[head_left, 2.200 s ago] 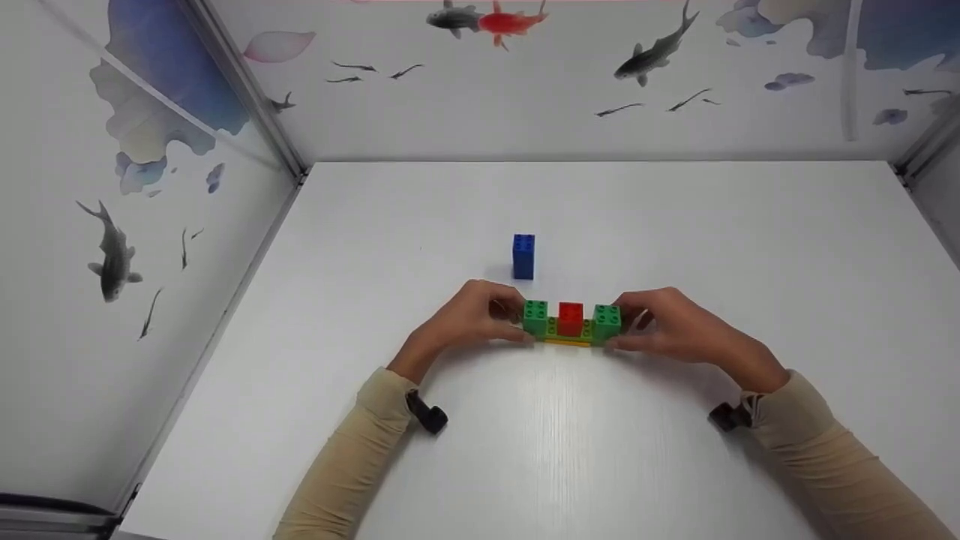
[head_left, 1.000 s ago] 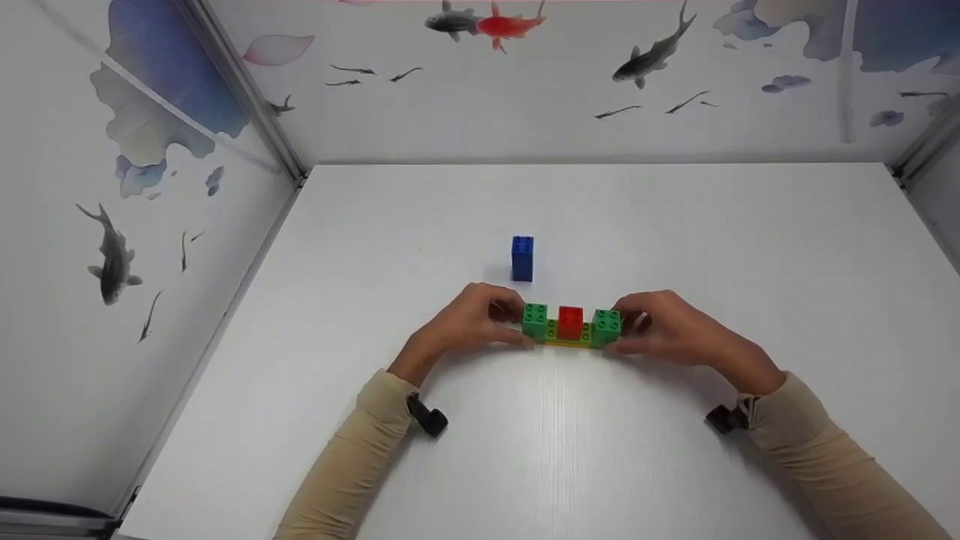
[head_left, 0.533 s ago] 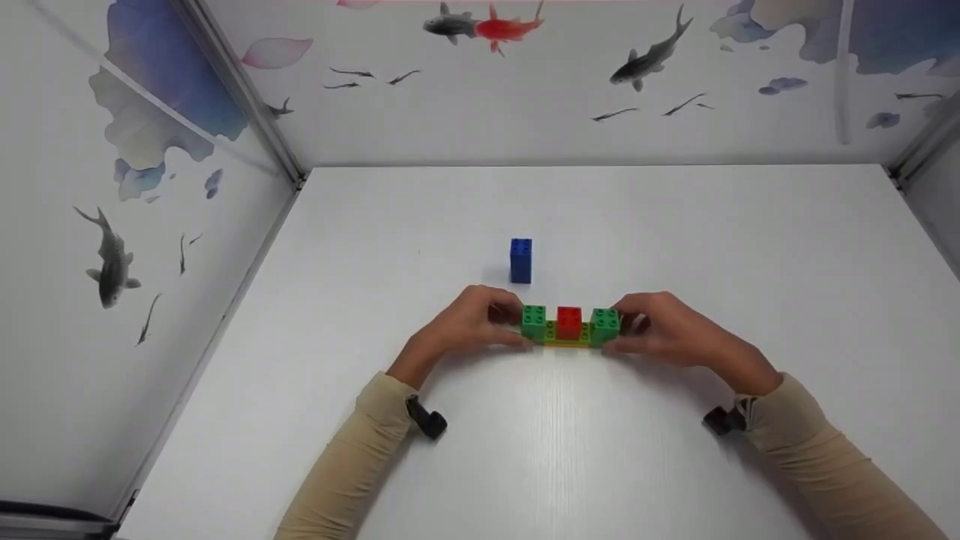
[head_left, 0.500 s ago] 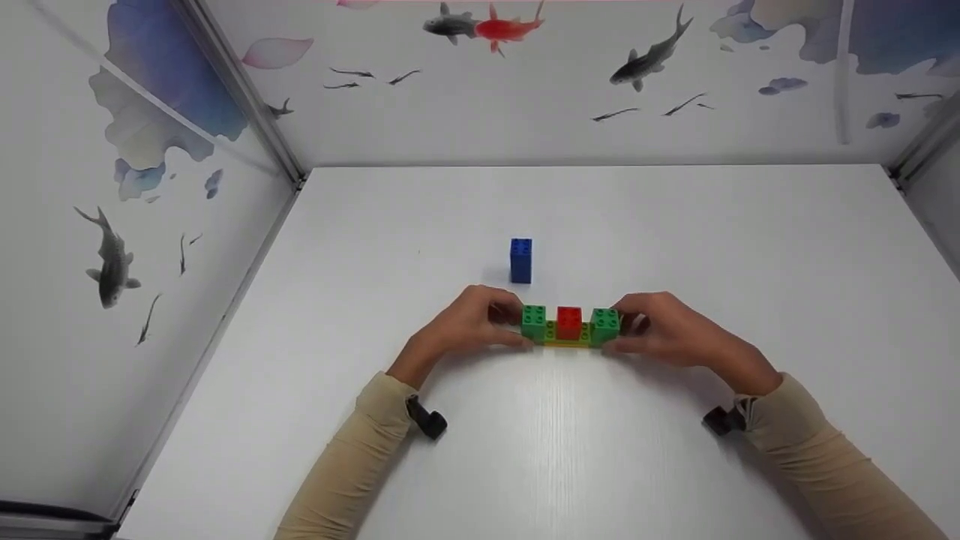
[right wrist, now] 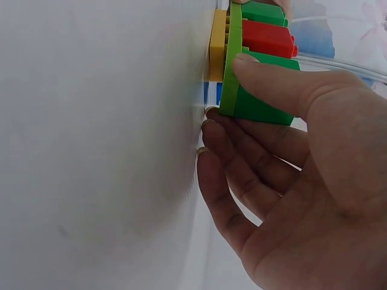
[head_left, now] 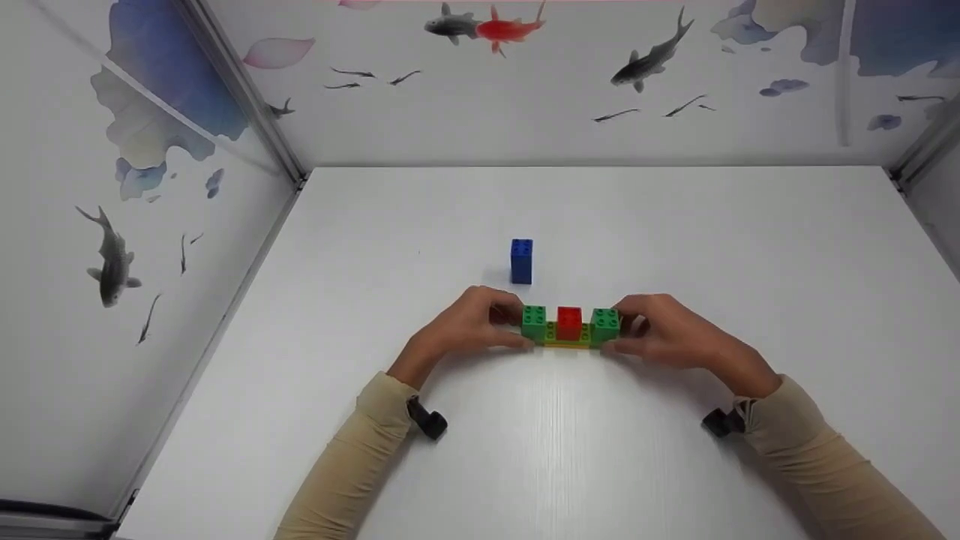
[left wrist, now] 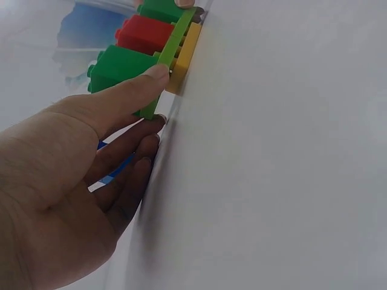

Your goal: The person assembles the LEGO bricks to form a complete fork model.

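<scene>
In the head view, a small assembly of toy building bricks lies between my two hands. A lime-green plate (right wrist: 230, 72) carries a red brick (head_left: 569, 322) in the middle, a green brick (head_left: 534, 321) at the left end and another green brick (head_left: 605, 323) at the right end. Beneath the plate sits a yellow brick (left wrist: 185, 59), right at the table surface. My left hand (head_left: 475, 321) pinches the left end, thumb on the near side and fingers behind. At the right end my right hand (head_left: 667, 331) pinches in the same way, its lower fingertips down by the table.
A blue brick stack (head_left: 522, 262) stands upright on the white table (head_left: 555, 465), just beyond the left hand. A white panel (head_left: 480, 120) with printed fish rises at the back, and another side panel (head_left: 60, 337) at the left.
Both hands keep their pinch on the ends of the brick assembly. The whole head view shifts very slightly; the bricks and hands hold their places relative to each other.
</scene>
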The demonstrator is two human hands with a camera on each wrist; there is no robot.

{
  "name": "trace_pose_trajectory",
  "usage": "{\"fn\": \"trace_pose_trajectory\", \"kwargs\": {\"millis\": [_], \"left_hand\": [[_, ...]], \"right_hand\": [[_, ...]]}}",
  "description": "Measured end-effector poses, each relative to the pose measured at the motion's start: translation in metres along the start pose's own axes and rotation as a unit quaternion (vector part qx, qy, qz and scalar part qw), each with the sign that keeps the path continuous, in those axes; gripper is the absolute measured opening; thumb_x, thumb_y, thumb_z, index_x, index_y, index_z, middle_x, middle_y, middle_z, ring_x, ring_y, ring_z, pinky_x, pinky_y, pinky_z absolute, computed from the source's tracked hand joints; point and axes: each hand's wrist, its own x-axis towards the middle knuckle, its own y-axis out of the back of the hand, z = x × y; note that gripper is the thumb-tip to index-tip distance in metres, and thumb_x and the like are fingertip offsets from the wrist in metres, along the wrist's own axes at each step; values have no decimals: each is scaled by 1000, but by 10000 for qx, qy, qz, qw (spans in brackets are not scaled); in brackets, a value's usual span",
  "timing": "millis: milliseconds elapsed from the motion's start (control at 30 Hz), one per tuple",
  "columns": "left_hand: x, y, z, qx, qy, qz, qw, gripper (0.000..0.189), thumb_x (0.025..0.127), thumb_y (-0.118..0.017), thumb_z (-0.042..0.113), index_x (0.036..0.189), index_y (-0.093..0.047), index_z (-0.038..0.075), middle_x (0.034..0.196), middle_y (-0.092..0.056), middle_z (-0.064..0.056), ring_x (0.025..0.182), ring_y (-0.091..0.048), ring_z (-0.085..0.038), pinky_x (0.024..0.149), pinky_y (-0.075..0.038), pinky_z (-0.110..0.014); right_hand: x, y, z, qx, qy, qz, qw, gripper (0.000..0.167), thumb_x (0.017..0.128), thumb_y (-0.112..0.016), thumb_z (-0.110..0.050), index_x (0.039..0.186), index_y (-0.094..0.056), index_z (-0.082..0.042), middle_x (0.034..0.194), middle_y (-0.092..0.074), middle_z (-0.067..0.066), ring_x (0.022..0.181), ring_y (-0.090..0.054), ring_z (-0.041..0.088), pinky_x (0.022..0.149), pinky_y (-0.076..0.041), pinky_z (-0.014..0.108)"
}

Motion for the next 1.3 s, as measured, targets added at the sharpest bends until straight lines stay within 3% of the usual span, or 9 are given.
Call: {"fn": "trace_pose_trajectory", "kwargs": {"millis": [433, 800, 1033, 1300], "left_hand": [[2, 0, 4, 364, -13, 48, 9993, 30, 87, -94, 30, 111, -79, 20, 105, -76, 8, 98, -67, -12, 95, -59, -28], [1, 0, 1, 211, -41, 29, 9998, 31, 87, -94, 30, 111, -79, 19, 106, -77, 7, 98, -68, -12, 95, -59, -28], [-1, -1, 0, 225, 0, 21, 9997, 32, 87, -94, 29, 114, -79, 19, 108, -77, 9, 99, -69, -10, 97, -60, -28], [0, -1, 0, 283, -190, 89, 9994, 34, 87, -94, 25, 117, -80, 15, 105, -78, 4, 94, -67, -11, 91, -60, -29]], "right_hand": [[-2, 2, -8, -435, -144, 112, 9989, 24, 91, -88, -17, 113, -79, -10, 100, -76, -1, 88, -67, 14, 81, -60, 32], [-2, 1, -10, -734, -320, 120, 9967, 28, 90, -90, -23, 113, -79, -10, 99, -77, -2, 89, -67, 14, 78, -57, 33], [-1, -1, -7, -858, -132, 162, 9961, 26, 92, -88, -26, 111, -78, -12, 98, -74, -4, 89, -67, 12, 78, -55, 32], [-2, -3, -9, -953, -80, 254, 9951, 27, 91, -90, -26, 110, -79, -11, 96, -74, -5, 86, -66, 11, 75, -54, 30]]}}
